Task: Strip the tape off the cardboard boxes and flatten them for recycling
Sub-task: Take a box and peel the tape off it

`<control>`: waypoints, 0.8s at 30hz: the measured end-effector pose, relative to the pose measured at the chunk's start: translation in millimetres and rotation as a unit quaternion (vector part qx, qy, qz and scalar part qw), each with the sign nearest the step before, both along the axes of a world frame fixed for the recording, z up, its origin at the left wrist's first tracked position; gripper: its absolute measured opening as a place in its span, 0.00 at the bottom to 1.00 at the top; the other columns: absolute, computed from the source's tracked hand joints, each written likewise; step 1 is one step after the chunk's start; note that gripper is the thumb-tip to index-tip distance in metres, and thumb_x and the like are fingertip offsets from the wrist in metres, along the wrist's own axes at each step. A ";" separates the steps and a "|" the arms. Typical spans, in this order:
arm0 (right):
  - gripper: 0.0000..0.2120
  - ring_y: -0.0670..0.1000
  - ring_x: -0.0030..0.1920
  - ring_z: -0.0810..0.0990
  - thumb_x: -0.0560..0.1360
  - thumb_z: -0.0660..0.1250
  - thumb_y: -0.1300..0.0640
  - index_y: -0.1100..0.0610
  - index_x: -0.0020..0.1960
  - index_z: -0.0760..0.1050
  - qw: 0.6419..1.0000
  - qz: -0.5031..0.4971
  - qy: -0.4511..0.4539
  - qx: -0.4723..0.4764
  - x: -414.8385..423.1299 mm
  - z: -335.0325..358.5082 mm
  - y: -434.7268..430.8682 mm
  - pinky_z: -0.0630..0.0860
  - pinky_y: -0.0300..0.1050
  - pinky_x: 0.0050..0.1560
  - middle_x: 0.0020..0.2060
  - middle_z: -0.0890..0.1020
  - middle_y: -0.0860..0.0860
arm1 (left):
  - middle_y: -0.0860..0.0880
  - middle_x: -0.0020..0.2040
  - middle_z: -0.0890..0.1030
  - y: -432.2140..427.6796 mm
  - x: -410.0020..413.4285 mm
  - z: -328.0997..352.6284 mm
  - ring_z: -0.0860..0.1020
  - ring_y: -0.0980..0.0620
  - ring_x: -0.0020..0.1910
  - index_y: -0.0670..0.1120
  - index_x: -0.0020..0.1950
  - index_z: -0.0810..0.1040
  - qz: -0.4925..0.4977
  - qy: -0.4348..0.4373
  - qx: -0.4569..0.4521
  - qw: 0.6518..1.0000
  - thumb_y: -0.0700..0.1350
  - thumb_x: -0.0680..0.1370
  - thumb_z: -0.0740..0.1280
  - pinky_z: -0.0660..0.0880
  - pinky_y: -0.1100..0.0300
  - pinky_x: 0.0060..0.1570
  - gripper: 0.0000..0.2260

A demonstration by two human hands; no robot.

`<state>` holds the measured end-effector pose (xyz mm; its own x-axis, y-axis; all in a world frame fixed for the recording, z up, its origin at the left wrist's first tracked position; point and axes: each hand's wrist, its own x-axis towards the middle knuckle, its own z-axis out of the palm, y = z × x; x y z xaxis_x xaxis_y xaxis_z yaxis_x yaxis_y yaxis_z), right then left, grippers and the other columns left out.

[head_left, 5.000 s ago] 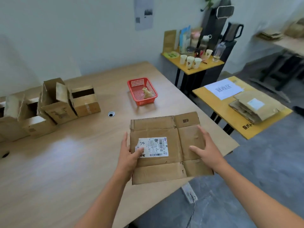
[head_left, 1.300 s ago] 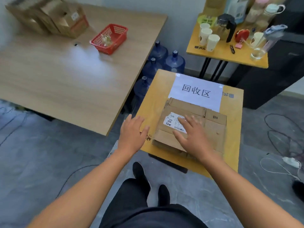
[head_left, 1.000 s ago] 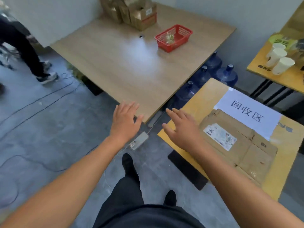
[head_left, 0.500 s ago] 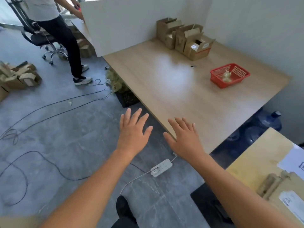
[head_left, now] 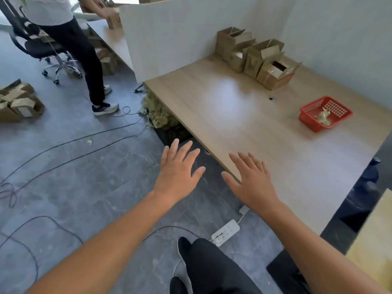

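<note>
Left hand [head_left: 177, 177] and right hand [head_left: 252, 183] empty, fingers spread flat, near light wooden table [head_left: 244, 124] edge, open brown cardboard boxes [head_left: 257, 57] at far end, red plastic basket [head_left: 325, 113] apart

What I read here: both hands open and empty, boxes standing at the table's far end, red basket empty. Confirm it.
The red basket is not empty: the head view shows a crumpled yellowish wad in it. The left hand and right hand are open and empty; the boxes stand at the far end of the table.
</note>
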<state>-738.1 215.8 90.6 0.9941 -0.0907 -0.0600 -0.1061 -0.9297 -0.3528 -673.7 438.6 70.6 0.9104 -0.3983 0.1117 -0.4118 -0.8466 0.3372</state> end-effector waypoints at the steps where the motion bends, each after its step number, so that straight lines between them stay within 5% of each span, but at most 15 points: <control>1: 0.34 0.51 0.83 0.46 0.78 0.49 0.31 0.41 0.81 0.57 1.000 -0.004 0.001 -0.002 11.5 -2.0 2.2 0.40 0.57 0.81 0.81 0.59 0.45 | 0.51 0.83 0.54 2.0 14.3 -0.2 0.41 0.46 0.82 0.53 0.81 0.62 -0.008 0.003 0.007 1.000 0.63 0.83 0.54 0.37 0.46 0.80 0.28; 15: 0.34 0.50 0.83 0.44 0.79 0.47 0.30 0.41 0.82 0.52 0.998 -0.042 -0.030 -0.031 264.6 15.3 -30.9 0.37 0.56 0.81 0.83 0.54 0.45 | 0.54 0.83 0.53 -27.4 314.1 52.5 0.42 0.47 0.82 0.57 0.80 0.58 -0.140 -0.048 0.083 0.986 0.65 0.81 0.50 0.36 0.49 0.79 0.28; 24: 0.34 0.49 0.82 0.46 0.79 0.48 0.30 0.41 0.82 0.55 0.991 -0.120 -0.039 -0.035 362.6 36.1 -97.3 0.40 0.55 0.81 0.82 0.57 0.45 | 0.54 0.82 0.57 -120.5 454.3 69.3 0.43 0.50 0.82 0.53 0.79 0.62 -0.217 -0.061 0.010 0.974 0.63 0.82 0.53 0.36 0.51 0.78 0.28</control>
